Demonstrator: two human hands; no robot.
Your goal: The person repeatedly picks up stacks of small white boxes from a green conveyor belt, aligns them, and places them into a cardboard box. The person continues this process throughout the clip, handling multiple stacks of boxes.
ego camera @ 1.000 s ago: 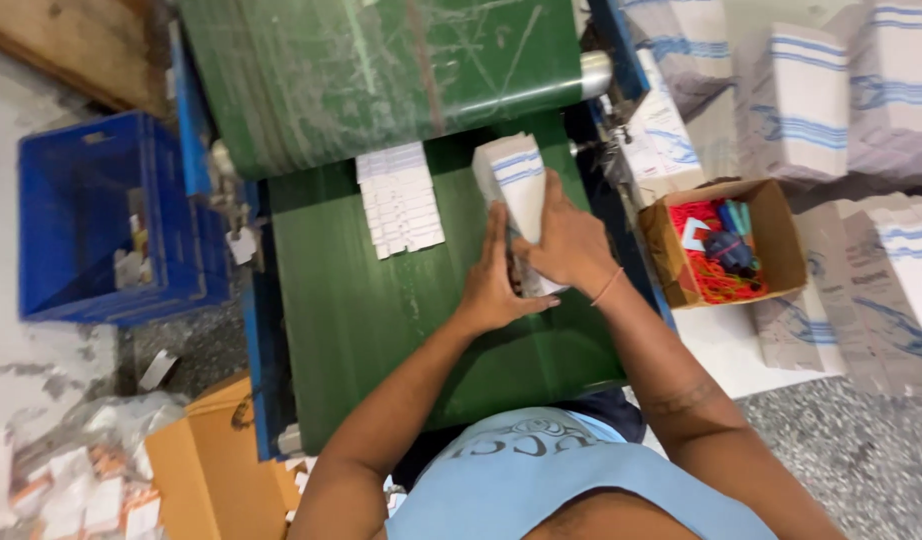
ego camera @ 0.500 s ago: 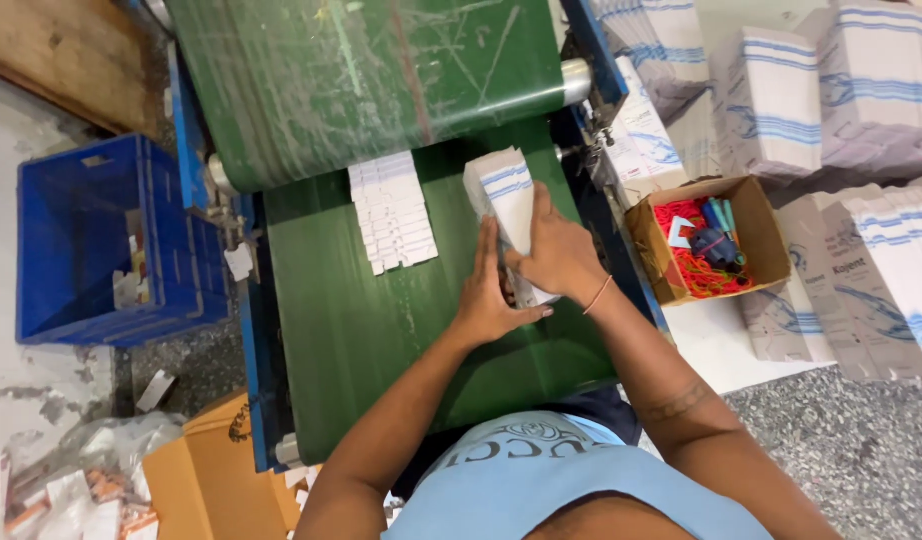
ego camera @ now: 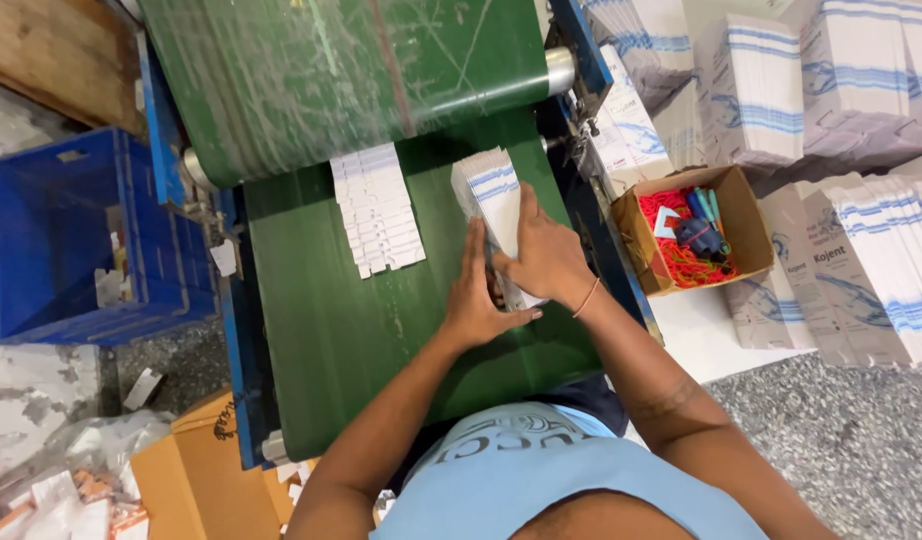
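Observation:
Both my hands press together a stack of flat white cartons with blue stripes (ego camera: 489, 190) standing on edge on the green conveyor belt (ego camera: 341, 330). My left hand (ego camera: 478, 295) braces the near end of the stack with flat fingers. My right hand (ego camera: 543, 255) lies on the stack's top and right side. A second overlapping row of flat white cartons (ego camera: 378, 208) lies on the belt to the left, apart from my hands.
A blue plastic crate (ego camera: 76, 240) stands on the floor at left. A small cardboard box with red rubber bands (ego camera: 689, 232) sits right of the belt. Piles of striped white cartons (ego camera: 831, 110) fill the right side. Another cardboard box (ego camera: 186, 470) is at lower left.
My hands stay on the striped stack, squaring it up, with the right hand sliding a little along its top. The camera view has shifted slightly.

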